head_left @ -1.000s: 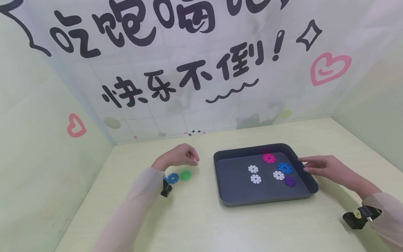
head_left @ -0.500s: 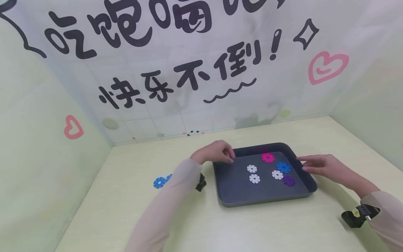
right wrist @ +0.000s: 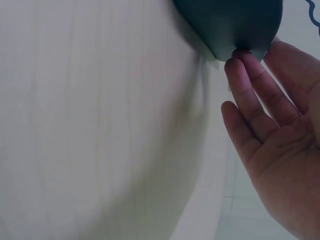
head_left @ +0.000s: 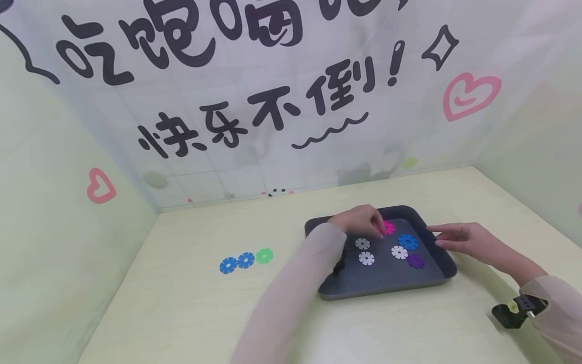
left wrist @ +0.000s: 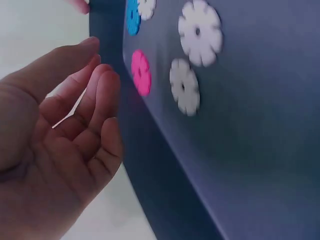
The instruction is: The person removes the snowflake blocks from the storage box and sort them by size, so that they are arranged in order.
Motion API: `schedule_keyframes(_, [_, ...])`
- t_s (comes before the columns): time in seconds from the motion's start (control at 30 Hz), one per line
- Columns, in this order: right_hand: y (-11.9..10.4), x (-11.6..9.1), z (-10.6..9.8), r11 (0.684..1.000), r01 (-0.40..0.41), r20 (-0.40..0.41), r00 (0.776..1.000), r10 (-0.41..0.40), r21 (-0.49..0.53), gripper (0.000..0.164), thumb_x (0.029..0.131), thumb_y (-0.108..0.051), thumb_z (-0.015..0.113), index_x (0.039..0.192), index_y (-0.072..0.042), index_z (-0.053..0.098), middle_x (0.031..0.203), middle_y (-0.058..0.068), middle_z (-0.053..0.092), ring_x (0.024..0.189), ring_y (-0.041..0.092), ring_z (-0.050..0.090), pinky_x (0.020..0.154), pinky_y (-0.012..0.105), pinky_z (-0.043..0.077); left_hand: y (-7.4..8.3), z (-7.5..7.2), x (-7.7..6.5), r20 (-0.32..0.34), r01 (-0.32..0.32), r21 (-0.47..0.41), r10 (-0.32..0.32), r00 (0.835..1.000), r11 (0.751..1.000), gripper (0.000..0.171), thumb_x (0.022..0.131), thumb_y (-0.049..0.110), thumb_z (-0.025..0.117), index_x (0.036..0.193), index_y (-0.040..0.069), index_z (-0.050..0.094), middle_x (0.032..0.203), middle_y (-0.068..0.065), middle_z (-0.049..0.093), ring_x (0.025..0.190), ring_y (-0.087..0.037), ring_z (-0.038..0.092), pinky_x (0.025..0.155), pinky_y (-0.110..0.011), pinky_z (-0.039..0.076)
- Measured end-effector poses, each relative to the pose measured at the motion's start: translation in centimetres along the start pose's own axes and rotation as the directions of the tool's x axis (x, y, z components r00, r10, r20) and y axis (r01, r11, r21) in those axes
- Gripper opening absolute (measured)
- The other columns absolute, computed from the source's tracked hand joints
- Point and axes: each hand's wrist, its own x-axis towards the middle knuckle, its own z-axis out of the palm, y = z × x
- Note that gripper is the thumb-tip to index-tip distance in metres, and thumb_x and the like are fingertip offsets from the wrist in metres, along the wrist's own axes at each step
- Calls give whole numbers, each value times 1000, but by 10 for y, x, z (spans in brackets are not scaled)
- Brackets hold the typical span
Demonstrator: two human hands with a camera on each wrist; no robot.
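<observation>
A dark grey tray point(head_left: 386, 290) stands on the table, holding flat notched snowflake discs. Over its back part, my left hand point(head_left: 361, 221) has loosely curled fingers and overlaps the pink disc point(head_left: 389, 227). In the left wrist view nothing sits between thumb and fingertips, and the pink disc point(left wrist: 141, 73) lies just beyond them. My right hand point(head_left: 475, 246) touches the tray's right side with extended fingers; in the right wrist view the fingertips meet its outer wall point(right wrist: 235, 25). Near the left hand lie white discs point(head_left: 362, 243); a blue disc point(head_left: 408, 241) and a purple disc point(head_left: 416, 261) lie rightward.
Left of the tray, two blue discs point(head_left: 229, 265) and a green disc point(head_left: 264, 256) lie in a row on the pale table point(head_left: 182, 303). A printed wall cloth point(head_left: 254, 167) rises behind the table's back edge. My left forearm crosses the tray's left part.
My left hand has moved right, from beside the green disc, across the tray's left rim to the pink disc. The row of discs on the table is uncovered now. My right hand stays at the tray.
</observation>
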Motion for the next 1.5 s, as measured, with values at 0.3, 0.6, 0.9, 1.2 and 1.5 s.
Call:
schedule_keyframes(0.3, [-1,-1,0,1000,20,-8,1000,-20,4,42,87,-17,63,119,8,54,91,9,67,80,0,58,65,24,48,28,23,33,9,71,74,-72,997,995,26,79,18,73,104,14,65,92,8,60,80,-2,53,68,-13,39])
schedule_keyframes(0.6, [-1,1,4,995,74,-11,997,-74,63,38,86,-10,64,118,9,55,88,7,68,79,1,60,64,23,48,33,40,50,-25,127,150,-125,992,981,39,75,25,76,110,18,61,102,10,59,88,-1,53,76,-12,37])
schedule_keyframes(0.9, [0,1,3,997,60,-17,998,-59,52,39,86,-11,64,118,9,55,88,5,67,79,1,59,65,24,48,33,51,60,-61,177,184,-168,984,967,36,73,25,78,106,18,65,95,12,62,80,1,52,71,-11,38])
schedule_keyframes(1.2, [1,-1,2,998,34,-13,999,-33,50,40,86,-13,64,119,9,54,89,6,67,79,1,59,65,24,48,39,56,63,-71,205,205,-194,978,957,34,72,21,79,105,19,68,95,13,62,78,1,53,69,-12,40])
schedule_keyframes(1.5, [4,-1,1,999,31,-25,999,-30,38,41,86,-16,64,119,7,55,90,7,67,80,0,59,65,24,48,42,48,56,-76,209,202,-198,977,957,28,71,17,80,96,17,67,91,13,60,76,-1,51,67,-14,40])
